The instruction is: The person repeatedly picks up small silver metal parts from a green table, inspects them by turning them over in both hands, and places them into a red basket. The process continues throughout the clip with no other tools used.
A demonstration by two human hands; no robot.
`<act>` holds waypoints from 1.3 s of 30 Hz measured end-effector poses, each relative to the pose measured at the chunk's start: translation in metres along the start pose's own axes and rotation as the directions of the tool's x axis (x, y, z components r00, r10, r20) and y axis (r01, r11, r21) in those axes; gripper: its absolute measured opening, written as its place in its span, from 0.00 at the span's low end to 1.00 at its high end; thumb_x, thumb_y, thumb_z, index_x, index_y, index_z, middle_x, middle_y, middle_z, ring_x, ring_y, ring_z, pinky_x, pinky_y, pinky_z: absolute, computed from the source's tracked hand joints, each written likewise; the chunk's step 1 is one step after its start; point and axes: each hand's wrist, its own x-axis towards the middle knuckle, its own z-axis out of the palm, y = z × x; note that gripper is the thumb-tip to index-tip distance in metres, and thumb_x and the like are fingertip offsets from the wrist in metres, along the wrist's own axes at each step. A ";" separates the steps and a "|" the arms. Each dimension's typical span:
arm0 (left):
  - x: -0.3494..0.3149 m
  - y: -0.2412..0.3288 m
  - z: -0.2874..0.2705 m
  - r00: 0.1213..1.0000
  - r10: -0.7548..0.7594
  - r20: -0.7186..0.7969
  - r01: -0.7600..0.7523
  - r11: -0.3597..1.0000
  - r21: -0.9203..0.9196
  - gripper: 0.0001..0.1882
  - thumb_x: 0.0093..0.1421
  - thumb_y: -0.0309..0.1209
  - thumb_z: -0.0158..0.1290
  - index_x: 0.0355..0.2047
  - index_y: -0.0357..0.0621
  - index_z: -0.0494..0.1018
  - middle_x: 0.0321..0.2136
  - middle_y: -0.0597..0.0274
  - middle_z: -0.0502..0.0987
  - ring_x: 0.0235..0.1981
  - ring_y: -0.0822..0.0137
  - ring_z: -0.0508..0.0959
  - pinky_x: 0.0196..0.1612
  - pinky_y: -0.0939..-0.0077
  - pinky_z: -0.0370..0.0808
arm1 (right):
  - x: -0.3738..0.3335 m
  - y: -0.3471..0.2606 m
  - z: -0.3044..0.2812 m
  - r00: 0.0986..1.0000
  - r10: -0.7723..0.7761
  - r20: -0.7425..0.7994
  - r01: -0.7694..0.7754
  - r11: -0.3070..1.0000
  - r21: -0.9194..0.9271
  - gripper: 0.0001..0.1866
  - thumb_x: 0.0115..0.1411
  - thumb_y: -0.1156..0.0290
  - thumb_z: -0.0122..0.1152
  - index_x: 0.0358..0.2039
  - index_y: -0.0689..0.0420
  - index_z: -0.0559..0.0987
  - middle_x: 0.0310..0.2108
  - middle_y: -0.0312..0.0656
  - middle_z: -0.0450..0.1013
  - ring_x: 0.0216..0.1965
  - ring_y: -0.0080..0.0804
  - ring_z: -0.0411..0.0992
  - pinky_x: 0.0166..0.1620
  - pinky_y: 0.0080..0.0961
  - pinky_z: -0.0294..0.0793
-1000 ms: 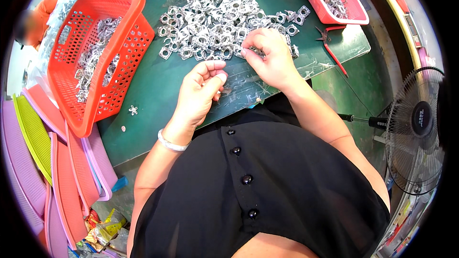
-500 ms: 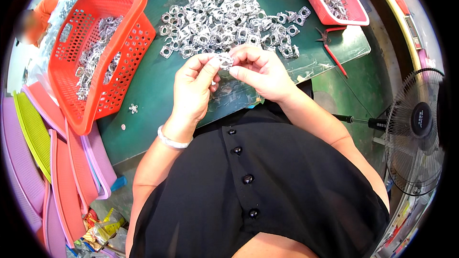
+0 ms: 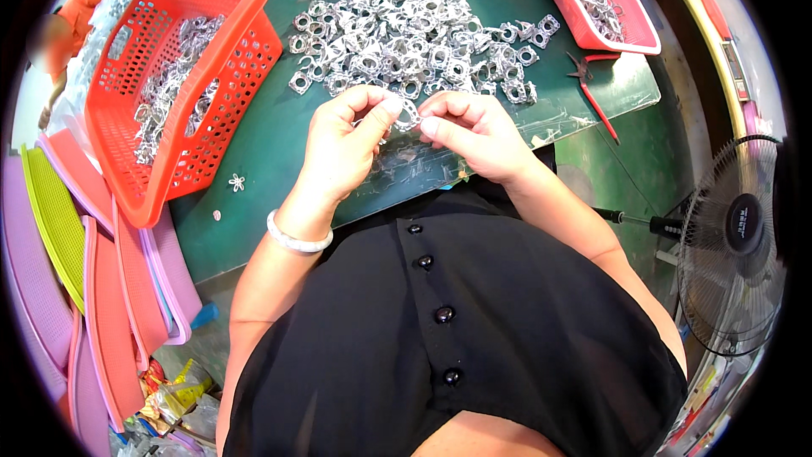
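A small silvery metal part with a round opening (image 3: 408, 116) is pinched between both of my hands at the table's near edge. My left hand (image 3: 345, 140) grips it between thumb and fingers on one side. On the other side, the thumb and fingertips of my right hand (image 3: 474, 131) close on its edge. Just beyond my hands lies a heaped pile of similar silvery metal parts (image 3: 397, 34). Some of the held part is hidden behind my fingers.
A red perforated basket (image 3: 228, 76) with metal pieces stands left; a pink tray (image 3: 636, 38) holds more at the far right. Red-handled pliers (image 3: 599, 110) lie near the right edge. A flower-shaped piece (image 3: 237, 182) sits left on the green table (image 3: 279, 144). A fan (image 3: 736, 228) stands right.
The held part has turned so its opening shows more plainly. My hands have drawn slightly apart, the right one shifting a little right and down.
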 end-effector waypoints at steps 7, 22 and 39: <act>0.002 -0.001 0.002 1.000 0.025 -0.008 -0.025 1.000 0.007 0.09 0.60 0.30 0.48 0.35 0.37 0.74 0.18 0.73 0.68 0.18 0.83 0.65 0.21 0.89 0.62 | 0.002 0.002 -0.001 0.998 0.070 -0.001 -0.070 0.998 0.005 0.07 0.57 0.72 0.54 0.31 0.62 0.76 0.29 0.36 0.73 0.29 0.19 0.70 0.33 0.16 0.69; -0.005 0.002 0.003 0.997 -0.062 0.039 0.070 0.970 -0.232 0.11 0.61 0.28 0.45 0.41 0.37 0.73 0.21 0.71 0.70 0.20 0.82 0.66 0.23 0.89 0.65 | 0.001 0.004 -0.003 0.999 0.046 -0.025 -0.045 0.998 0.047 0.06 0.57 0.74 0.53 0.30 0.62 0.76 0.28 0.35 0.73 0.28 0.18 0.69 0.34 0.16 0.69; -0.010 0.014 0.010 0.977 -0.180 0.115 0.208 0.922 -0.327 0.14 0.62 0.29 0.45 0.47 0.38 0.65 0.26 0.66 0.72 0.23 0.81 0.68 0.25 0.88 0.67 | 0.002 0.008 0.003 0.842 -0.540 0.009 0.445 0.684 -0.578 0.04 0.51 0.82 0.56 0.29 0.63 0.73 0.30 0.41 0.70 0.29 0.28 0.70 0.33 0.20 0.69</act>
